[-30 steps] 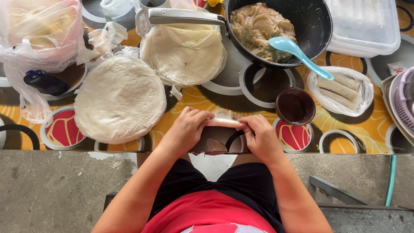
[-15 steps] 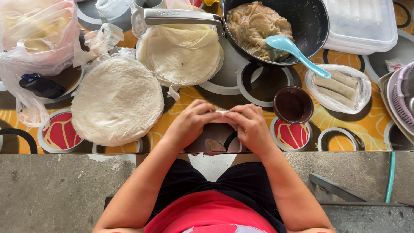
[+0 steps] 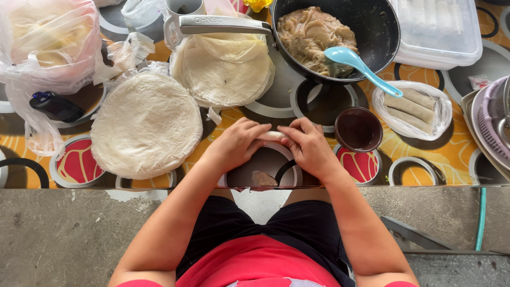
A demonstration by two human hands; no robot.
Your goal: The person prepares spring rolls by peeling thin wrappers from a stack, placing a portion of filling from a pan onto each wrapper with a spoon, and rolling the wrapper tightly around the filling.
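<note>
My left hand point(image 3: 237, 143) and my right hand point(image 3: 307, 145) press together on a thin white rolled wrapper point(image 3: 272, 136) lying on the patterned table top point(image 3: 457, 154) near its front edge. Only the roll's middle shows between my fingers. A stack of round white wrappers point(image 3: 146, 124) lies to the left of my hands. A second stack of wrappers point(image 3: 223, 69) sits behind. The black pan point(image 3: 380, 32) of pale filling point(image 3: 311, 34) holds a light blue spoon point(image 3: 358, 64).
A small dark bowl point(image 3: 358, 129) stands right of my hands. Finished rolls lie on plastic point(image 3: 411, 109) further right. A clear lidded box point(image 3: 438, 29) is at the back right, plastic bags point(image 3: 50, 37) at the left, a black object point(image 3: 56, 106) beside them.
My hands have moved forward from the table's edge and closed together over the roll, pushing it away from me. The roll is tighter and narrower.
</note>
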